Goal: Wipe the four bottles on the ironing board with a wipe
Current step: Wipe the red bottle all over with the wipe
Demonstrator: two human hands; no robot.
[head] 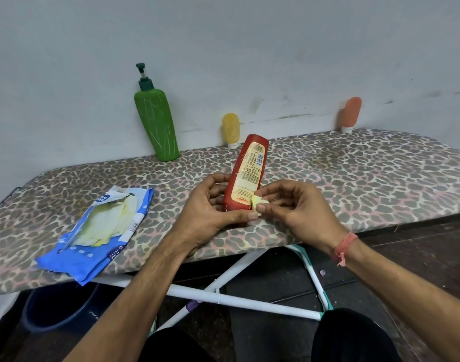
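My left hand (210, 205) grips the lower end of a red bottle (248, 173) with a cream label, held tilted above the leopard-print ironing board (354, 178). My right hand (289, 207) pinches a small bunched pale-yellow wipe (260, 205) against the bottle's lower right side. A tall green pump bottle (157, 121) stands at the back by the wall. A small yellow bottle (231, 129) stands cap-down to its right. A small orange bottle (351, 113) stands cap-down at the far right back.
An opened blue wipes pack (103, 231) with pale wipes showing lies on the board's left part. A grey wall runs behind the board. Below are white board legs (236, 301), a dark bucket (56, 307) at the left, and my knees.
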